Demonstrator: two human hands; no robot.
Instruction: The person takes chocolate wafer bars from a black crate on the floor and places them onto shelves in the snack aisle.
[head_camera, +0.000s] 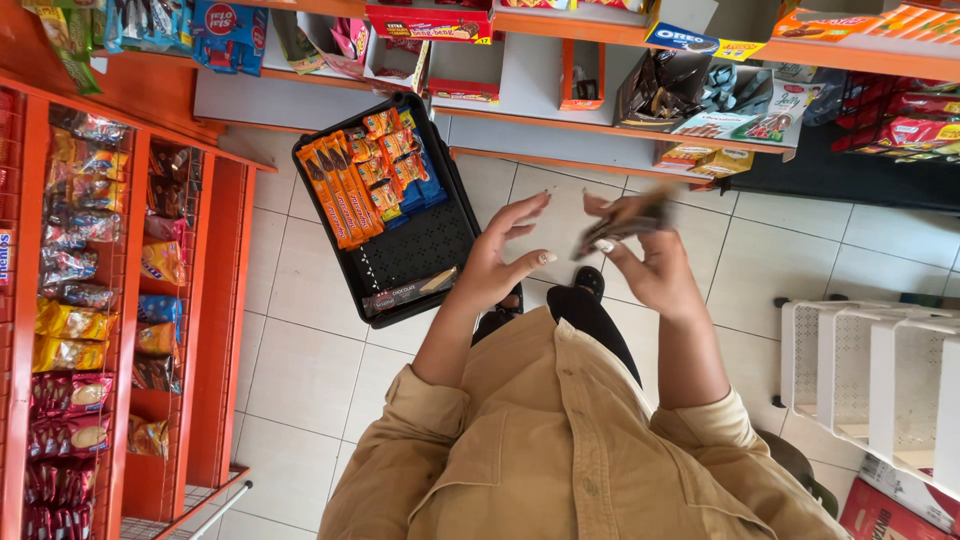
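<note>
The right hand (655, 262) is clamped on a dark snack packet (622, 225); the left hand (505, 255) hovers with fingers spread. A black crate (415, 250) rests on the pale tiled floor (300, 340) between orange shelves (225, 240).

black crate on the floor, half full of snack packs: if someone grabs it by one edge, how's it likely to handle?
The black crate looks like rigid moulded plastic with a perforated base, so it probably stays stiff. Its orange snack packs and blue packs crowd one end, so it may tilt that way. The loose packs look glossy and would likely slide. On the smooth tiled floor it should push easily.
</note>
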